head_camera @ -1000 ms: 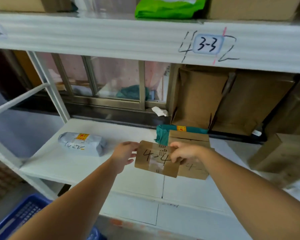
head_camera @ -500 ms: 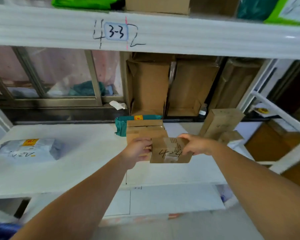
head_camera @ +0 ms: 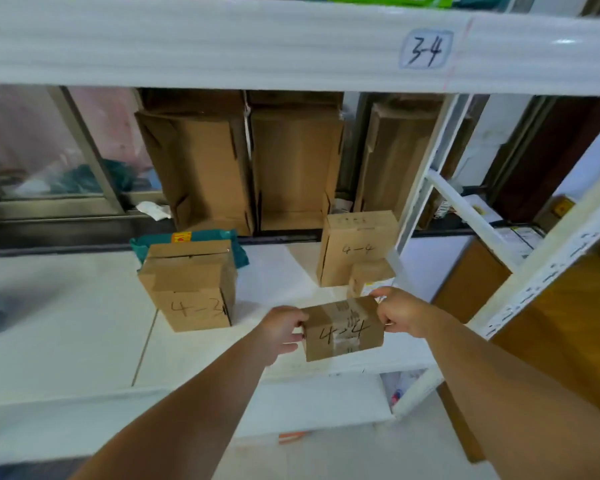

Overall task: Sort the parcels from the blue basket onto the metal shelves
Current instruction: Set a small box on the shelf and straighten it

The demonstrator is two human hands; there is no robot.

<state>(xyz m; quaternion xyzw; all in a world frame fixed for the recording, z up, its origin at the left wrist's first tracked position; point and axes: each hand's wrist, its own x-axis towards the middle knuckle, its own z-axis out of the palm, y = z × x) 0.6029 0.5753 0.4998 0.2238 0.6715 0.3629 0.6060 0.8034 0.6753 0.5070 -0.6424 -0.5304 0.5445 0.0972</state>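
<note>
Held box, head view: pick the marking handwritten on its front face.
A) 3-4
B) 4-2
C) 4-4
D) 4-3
C: the small box, gripped at its two ends by the left hand and the right hand, shows 4-4 in black marker on the face turned to the camera.

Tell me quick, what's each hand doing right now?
Left hand: grips the left end of the small 4-4 box.
Right hand: grips the same box's right end.
</note>
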